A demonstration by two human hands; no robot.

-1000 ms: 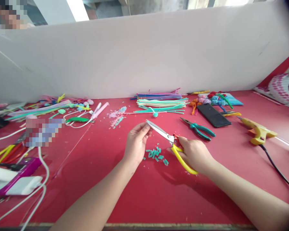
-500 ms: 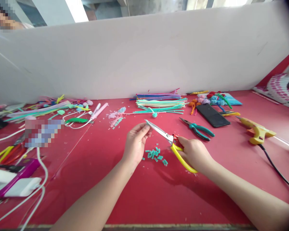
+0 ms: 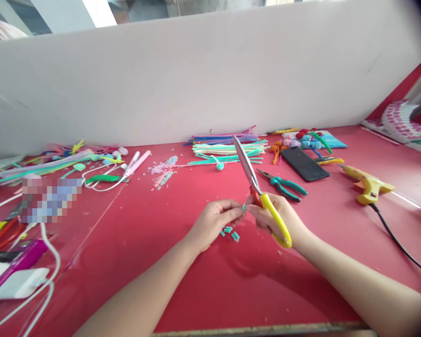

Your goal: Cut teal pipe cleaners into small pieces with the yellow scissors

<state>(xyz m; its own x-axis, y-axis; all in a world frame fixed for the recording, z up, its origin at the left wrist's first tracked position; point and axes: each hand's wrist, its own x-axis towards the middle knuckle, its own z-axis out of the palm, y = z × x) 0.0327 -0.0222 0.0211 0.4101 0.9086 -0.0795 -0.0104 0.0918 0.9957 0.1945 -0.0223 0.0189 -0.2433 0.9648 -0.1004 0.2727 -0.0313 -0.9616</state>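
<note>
**Both hands meet at a small teal piece; scissors in right hand**

Left hand (image 3: 210, 224): thumb and index fingers pinched together on the teal piece (image 3: 244, 207), which sits between the two hands, above the near-middle of the red worktop (image 3: 182, 290). Right hand (image 3: 284, 215): fingers wrapped on the scissors (image 3: 251, 174), thumb and fingertips right at the teal piece too — can't tell if they grip it or only touch. Blades look closed, tips pointing far and a little left, yellow handle toward the near right.

Cut teal bits (image 3: 235, 236) lie on the worktop just below the left hand, which hides some of them.

Far middle: bundles of fuzzy stems (image 3: 231, 149) laid crosswise near the white panel (image 3: 196, 79), with a small teal ball (image 3: 220, 166) at their near edge. Loose pink, blue and teal fluff (image 3: 164, 169) to the left of that.

Right side: teal-handled pliers (image 3: 284, 184) beyond the right hand, black phone (image 3: 305, 164) farther back, yellow glue gun (image 3: 368, 183) well to the right — cord running to the near right.

Far left: pink-handled tool (image 3: 138, 164) with a white cord, next to a green-handled item (image 3: 103, 179).
</note>
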